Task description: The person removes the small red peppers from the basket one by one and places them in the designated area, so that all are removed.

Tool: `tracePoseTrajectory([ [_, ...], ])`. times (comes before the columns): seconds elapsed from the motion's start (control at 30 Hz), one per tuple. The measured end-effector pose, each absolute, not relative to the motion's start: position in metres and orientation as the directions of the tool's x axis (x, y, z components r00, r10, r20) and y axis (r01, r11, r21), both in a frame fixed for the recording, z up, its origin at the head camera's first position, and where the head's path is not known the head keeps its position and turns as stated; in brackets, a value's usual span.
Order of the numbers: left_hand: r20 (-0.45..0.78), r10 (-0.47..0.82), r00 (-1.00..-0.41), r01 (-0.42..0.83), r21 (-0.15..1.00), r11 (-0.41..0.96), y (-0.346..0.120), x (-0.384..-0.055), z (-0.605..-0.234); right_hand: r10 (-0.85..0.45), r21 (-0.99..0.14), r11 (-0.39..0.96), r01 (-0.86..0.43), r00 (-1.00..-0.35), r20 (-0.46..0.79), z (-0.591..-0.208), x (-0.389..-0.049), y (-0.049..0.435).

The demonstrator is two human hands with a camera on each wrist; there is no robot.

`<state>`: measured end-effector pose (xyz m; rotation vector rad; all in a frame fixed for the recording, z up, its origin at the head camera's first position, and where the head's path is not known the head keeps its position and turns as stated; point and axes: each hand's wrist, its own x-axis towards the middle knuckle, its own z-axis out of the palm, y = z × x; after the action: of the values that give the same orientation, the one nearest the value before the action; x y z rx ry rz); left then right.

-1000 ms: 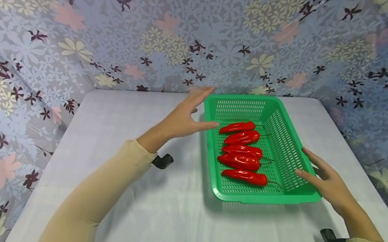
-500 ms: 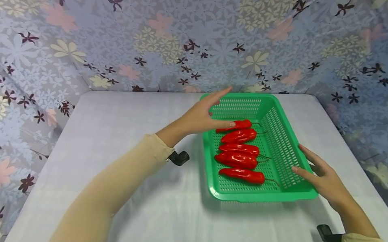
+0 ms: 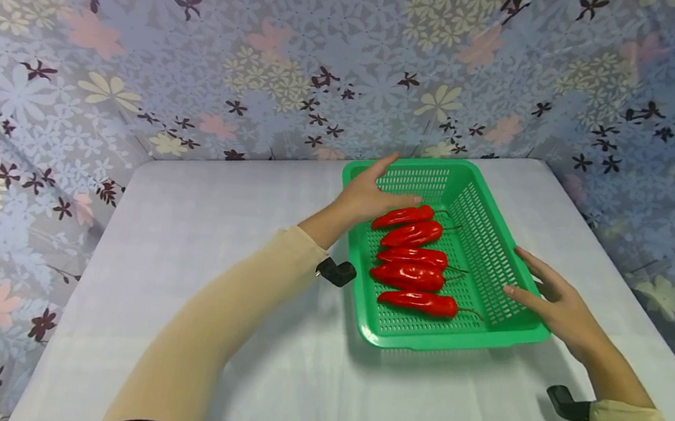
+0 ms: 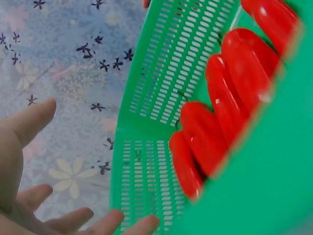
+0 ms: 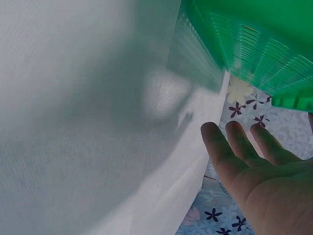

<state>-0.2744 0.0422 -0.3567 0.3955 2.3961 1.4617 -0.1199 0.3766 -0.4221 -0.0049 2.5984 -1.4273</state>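
Observation:
A green plastic basket [image 3: 370, 323] with slotted walls holds several red peppers [image 3: 408, 276], laid roughly side by side with thin stems pointing right. My left hand [image 3: 365, 196] hovers over the basket's back left corner, thumb and fingers spread, the thumb just above the rearmost pepper. In the left wrist view, its fingers [image 4: 105, 223] extend beside the slotted wall with nothing between them. At the basket's right side, near the front corner, is my right hand [image 3: 561, 314], thumb on the inner side of the rim and fingers outside. The right wrist view shows those fingers [image 5: 217, 142] straight, below the basket.
The basket stands on a table under a white cloth [image 3: 214, 223], toward its right half. Flower-patterned fabric [image 3: 309, 36] rises behind the table and along both sides. A black camera mount [image 3: 336, 272] sticks out from the left wrist, another mount [image 3: 568, 404] from the right.
My left hand has moved right, from beside the basket to over its back left corner. The right hand stays by the right rim. The whole view has shifted slightly; the peppers lie as before.

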Motion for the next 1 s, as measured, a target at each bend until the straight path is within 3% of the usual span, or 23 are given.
tracePoseTrajectory([
  [0.47,-0.289,0.214,-0.933,-0.239,0.943,0.233,0.083,-0.282,-0.364,-0.093,-0.855,0.514,0.074,-0.986,-0.141,-0.425,-0.121,0.381],
  [1.0,-0.413,0.130,-0.902,-0.362,0.884,0.296,0.091,-0.301,-0.399,-0.093,-0.856,0.512,0.072,-0.986,-0.139,-0.426,-0.122,0.381],
])
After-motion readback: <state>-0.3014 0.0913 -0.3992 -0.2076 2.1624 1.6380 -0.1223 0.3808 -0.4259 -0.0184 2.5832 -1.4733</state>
